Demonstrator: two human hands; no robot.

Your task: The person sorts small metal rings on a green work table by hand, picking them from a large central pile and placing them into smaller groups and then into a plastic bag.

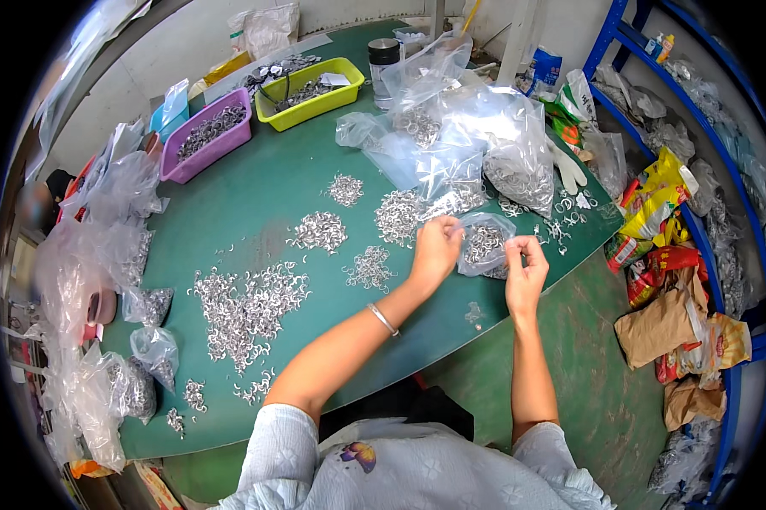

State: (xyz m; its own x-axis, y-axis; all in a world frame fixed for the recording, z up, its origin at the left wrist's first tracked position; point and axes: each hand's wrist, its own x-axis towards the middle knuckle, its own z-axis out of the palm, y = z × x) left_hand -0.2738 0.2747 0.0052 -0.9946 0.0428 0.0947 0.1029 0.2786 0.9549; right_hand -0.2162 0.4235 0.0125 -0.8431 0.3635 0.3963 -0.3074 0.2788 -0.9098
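Between my hands a small clear plastic bag (504, 226), its mouth spread, holds silver curved metal pieces (485, 241). My left hand (437, 248) pinches the left edge of the bag. The fingers of my right hand (527, 270) are closed at its right edge. Just left of the bag lie a pile of silver pieces (398, 218) and a looser pile of thin hooks (369, 269). Behind it, more silver pieces (456, 197) lie beneath clear plastic. A large clear bag (519, 170) full of similar pieces stands behind my right hand.
A wide heap of crescent pieces (243, 314) spreads over the green table (281, 187). Purple (230, 151) and lime-green (346, 95) bins stand at the back left, beside a lidded bottle (385, 75). Filled bags (132, 387) line the left edge; blue shelving (697, 119) stands right.
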